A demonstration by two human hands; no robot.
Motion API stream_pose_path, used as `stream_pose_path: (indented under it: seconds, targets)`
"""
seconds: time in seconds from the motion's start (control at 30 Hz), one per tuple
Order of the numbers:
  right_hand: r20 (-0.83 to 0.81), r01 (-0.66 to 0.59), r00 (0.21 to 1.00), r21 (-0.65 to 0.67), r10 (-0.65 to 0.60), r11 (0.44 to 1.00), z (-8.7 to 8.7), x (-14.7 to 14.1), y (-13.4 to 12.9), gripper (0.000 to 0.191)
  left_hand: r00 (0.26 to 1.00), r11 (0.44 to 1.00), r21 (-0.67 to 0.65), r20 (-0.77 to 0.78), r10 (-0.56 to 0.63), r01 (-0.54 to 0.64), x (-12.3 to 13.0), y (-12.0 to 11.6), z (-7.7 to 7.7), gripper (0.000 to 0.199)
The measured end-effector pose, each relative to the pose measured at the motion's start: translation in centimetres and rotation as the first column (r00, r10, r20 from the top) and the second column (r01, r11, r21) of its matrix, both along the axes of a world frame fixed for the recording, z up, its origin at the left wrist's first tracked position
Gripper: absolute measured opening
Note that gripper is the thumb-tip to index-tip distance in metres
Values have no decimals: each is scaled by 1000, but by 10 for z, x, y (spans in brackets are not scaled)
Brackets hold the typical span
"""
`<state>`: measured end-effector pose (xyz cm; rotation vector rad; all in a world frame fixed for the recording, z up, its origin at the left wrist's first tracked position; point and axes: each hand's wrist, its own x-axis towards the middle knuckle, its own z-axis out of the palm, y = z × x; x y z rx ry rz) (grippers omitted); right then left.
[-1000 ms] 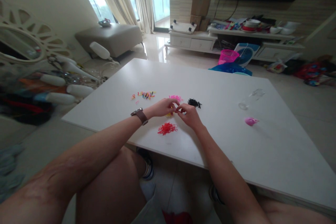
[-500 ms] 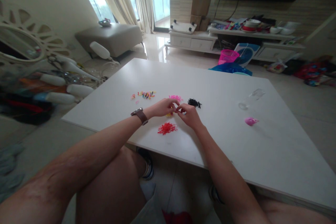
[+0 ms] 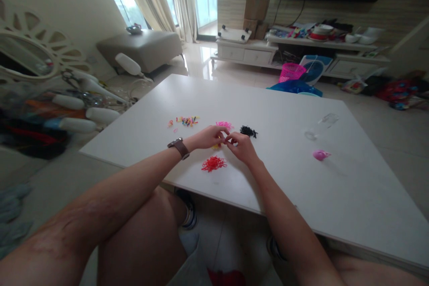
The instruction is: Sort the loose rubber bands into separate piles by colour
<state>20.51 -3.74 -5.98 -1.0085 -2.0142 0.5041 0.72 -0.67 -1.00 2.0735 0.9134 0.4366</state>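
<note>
My left hand [image 3: 212, 136] and my right hand [image 3: 240, 144] meet fingertip to fingertip just above the white table [image 3: 284, 178]. Both are closed in a pinch, and whatever lies between the fingers is too small to make out. Under my left hand a yellow pile [image 3: 217, 145] shows in part. Pink bands [image 3: 224, 125] lie just beyond my fingers, with black bands [image 3: 248, 131] to the right. Nearer the table's front edge is a heap of red bands [image 3: 213, 164]. A mixed-colour pile [image 3: 187, 121] sits to the left, beside a small peach-coloured bit [image 3: 170, 123].
On the table's right side lie a pink lidded-looking object [image 3: 321, 155], a clear container [image 3: 329, 119] and a clear ring-shaped piece [image 3: 310, 135]. A white lamp-like stand [image 3: 100, 116] is close to the left edge. Behind the table are a pink basket [image 3: 291, 72] and a low cabinet [image 3: 241, 53].
</note>
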Motion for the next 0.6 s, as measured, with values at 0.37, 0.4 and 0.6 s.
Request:
stream_pose_path:
  seconds: [0.37,0.4,0.6]
  targets:
    - [7,-1,1000,-5,1,1000,1,0,0,8,1000,1000,-22,20,11,-11,0,0,-3,25]
    - [7,-3,1000,-2,3,1000,1,0,1,8,1000,1000,-21,17,11,-11,1,0,-3,25]
    - [22,2,1000,-10,-2,1000,2,0,0,8,1000,1000,-13,5,10,-10,1,0,-1,24]
